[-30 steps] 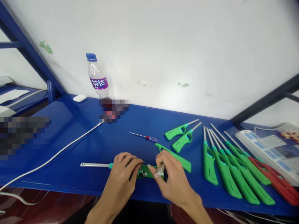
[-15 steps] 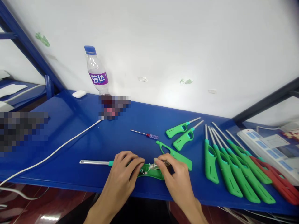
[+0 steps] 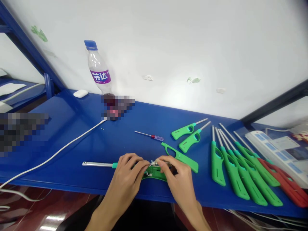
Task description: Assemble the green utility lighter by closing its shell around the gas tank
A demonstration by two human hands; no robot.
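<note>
1. Head view, your hands: your left hand (image 3: 127, 179) rests on the opened green lighter (image 3: 154, 173) near the front edge of the blue table (image 3: 72, 128), fingers curled down narrowly and pressing on the body just where the metal tube (image 3: 97, 164) leaves it. Your right hand (image 3: 179, 183) sits just beside it, fingertips (image 3: 160, 162) pinched together on a small clear part (image 3: 154, 163) at the top of the open shell. The two hands nearly touch over the lighter.

2. Head view, the lighter: it lies flat, tube pointing to your left, with its inner workings and a thin white wire showing between your fingers. A loose green shell half (image 3: 180, 157) lies just behind your right hand, tilted across the table.

3. Head view, around it: a small screwdriver (image 3: 150, 136) with a red and clear handle lies farther back. Two short green lighters (image 3: 190, 136) lie beyond the shell half. To your right is a row of long green lighters (image 3: 235, 163), then red lighters (image 3: 284, 179), then a white power strip (image 3: 276, 150).

4. Head view, to the back and left: a plastic bottle (image 3: 97, 69) with a blue cap stands by the wall, a white case (image 3: 80, 93) lies near it, and a white cable (image 3: 55, 154) runs across the table.
</note>
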